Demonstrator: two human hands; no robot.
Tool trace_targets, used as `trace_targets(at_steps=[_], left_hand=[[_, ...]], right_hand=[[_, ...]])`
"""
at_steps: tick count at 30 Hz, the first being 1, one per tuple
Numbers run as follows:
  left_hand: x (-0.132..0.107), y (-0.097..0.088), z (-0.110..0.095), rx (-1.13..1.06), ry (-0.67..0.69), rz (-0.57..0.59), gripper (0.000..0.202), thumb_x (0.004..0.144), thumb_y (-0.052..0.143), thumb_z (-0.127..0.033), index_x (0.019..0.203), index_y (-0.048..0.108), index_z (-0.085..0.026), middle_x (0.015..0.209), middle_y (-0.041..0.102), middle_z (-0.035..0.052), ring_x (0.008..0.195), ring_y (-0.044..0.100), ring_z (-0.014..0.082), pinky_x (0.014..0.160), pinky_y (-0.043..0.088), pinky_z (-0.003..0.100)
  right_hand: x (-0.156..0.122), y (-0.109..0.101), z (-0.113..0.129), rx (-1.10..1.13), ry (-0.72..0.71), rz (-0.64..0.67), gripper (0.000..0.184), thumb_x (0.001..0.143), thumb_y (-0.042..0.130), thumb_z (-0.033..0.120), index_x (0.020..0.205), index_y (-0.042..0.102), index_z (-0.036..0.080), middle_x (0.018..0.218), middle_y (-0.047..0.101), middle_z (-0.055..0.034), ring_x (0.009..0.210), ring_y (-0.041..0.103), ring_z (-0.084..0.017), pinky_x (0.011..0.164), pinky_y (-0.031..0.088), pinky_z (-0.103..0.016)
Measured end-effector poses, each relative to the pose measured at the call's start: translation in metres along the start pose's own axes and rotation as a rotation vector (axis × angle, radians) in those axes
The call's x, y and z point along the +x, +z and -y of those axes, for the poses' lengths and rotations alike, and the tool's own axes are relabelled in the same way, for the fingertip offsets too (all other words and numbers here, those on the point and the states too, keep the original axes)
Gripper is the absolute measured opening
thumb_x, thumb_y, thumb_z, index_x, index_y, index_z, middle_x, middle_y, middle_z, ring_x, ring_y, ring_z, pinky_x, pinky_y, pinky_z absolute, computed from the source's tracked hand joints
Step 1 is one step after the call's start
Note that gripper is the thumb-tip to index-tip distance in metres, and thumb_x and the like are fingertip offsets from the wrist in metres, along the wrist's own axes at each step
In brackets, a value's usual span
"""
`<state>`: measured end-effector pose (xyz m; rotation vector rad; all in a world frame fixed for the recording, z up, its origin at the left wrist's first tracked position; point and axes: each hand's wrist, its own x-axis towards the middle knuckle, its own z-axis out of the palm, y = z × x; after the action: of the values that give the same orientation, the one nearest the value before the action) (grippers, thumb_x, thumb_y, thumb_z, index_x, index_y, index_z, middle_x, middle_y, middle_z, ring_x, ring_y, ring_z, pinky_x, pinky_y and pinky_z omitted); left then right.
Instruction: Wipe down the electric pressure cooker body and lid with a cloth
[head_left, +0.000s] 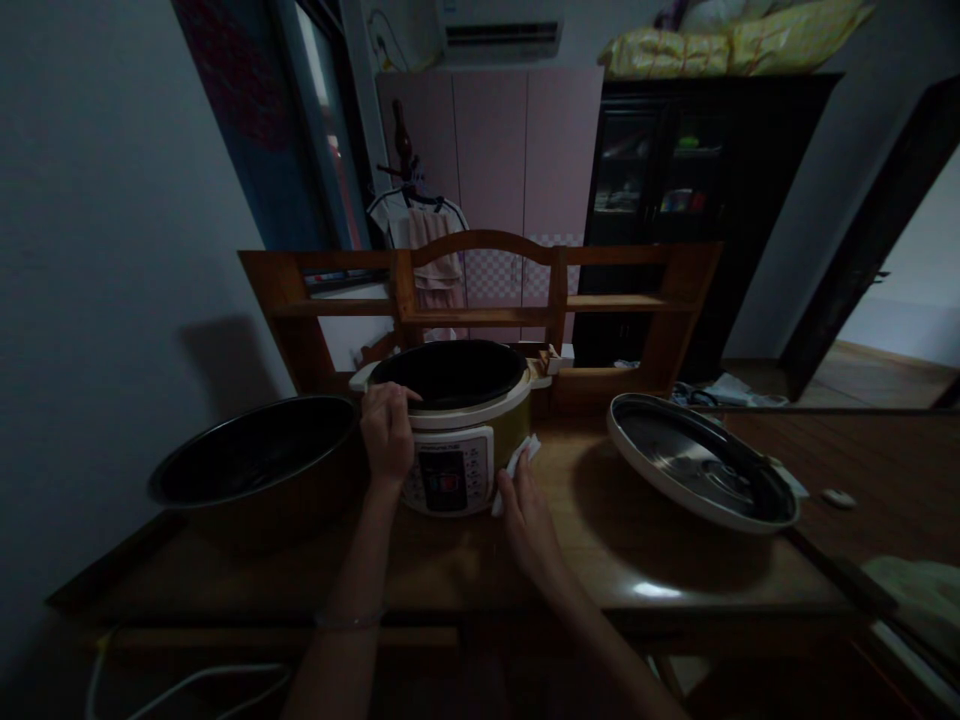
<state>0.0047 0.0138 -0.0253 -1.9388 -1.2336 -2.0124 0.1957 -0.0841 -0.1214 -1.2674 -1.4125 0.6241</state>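
An electric pressure cooker [511, 424], green and white with a front control panel, stands lidless on the wooden desk, its inside dark. My left hand [388, 440] is curled over the cooker's front left rim, holding it. At the lower right of the cooker's body, my right hand [528, 515] presses a folded white wipe [532, 446] against the side; whether it is paper or cloth I cannot tell. To the left sits a dark inner pot [247, 498]. The cooker's round lid [697, 462] lies to the right, its metal underside showing.
Behind the cooker rises a wooden shelf rack [480, 318] along the desk's [585, 560] back edge. A wall [90, 330] is close on the left. White cables [202, 678] hang below the desk's front left. Farther back stand a pink wardrobe [489, 150] and a dark cabinet [750, 180].
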Motion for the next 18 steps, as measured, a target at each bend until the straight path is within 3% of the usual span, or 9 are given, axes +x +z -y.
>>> trace_targets(at_steps=[7, 12, 18], left_hand=[[0.000, 0.000, 0.000, 0.014, 0.006, -0.001, 0.044, 0.103, 0.031, -0.040, 0.076, 0.061, -0.023, 0.083, 0.061, 0.0042, 0.096, 0.056, 0.0213, 0.096, 0.040, 0.036], [0.000, 0.000, 0.001, 0.009, -0.006, 0.009, 0.043, 0.103, 0.031, -0.039, 0.077, 0.061, -0.023, 0.084, 0.061, 0.0043, 0.096, 0.056, 0.0215, 0.098, 0.040, 0.037], [0.000, 0.000, 0.001, 0.028, -0.022, 0.010, 0.044, 0.103, 0.030, -0.041, 0.076, 0.061, -0.023, 0.085, 0.062, 0.0046, 0.098, 0.056, 0.0219, 0.099, 0.041, 0.037]], right_hand=[[-0.012, 0.009, -0.017, 0.067, 0.125, 0.041, 0.087, 0.100, 0.035, 0.065, 0.161, 0.009, 0.009, 0.167, 0.008, -0.0123, 0.155, 0.009, -0.022, 0.126, 0.011, -0.046], [-0.015, 0.011, -0.022, 0.107, 0.106, 0.038, 0.086, 0.099, 0.041, 0.064, 0.160, 0.014, 0.010, 0.165, 0.015, -0.0147, 0.154, 0.014, -0.026, 0.125, 0.013, -0.053], [-0.019, 0.013, -0.015, 0.030, 0.016, 0.022, 0.080, 0.101, 0.041, 0.060, 0.161, 0.012, 0.015, 0.167, 0.010, -0.0108, 0.155, 0.010, -0.025, 0.125, 0.014, -0.054]])
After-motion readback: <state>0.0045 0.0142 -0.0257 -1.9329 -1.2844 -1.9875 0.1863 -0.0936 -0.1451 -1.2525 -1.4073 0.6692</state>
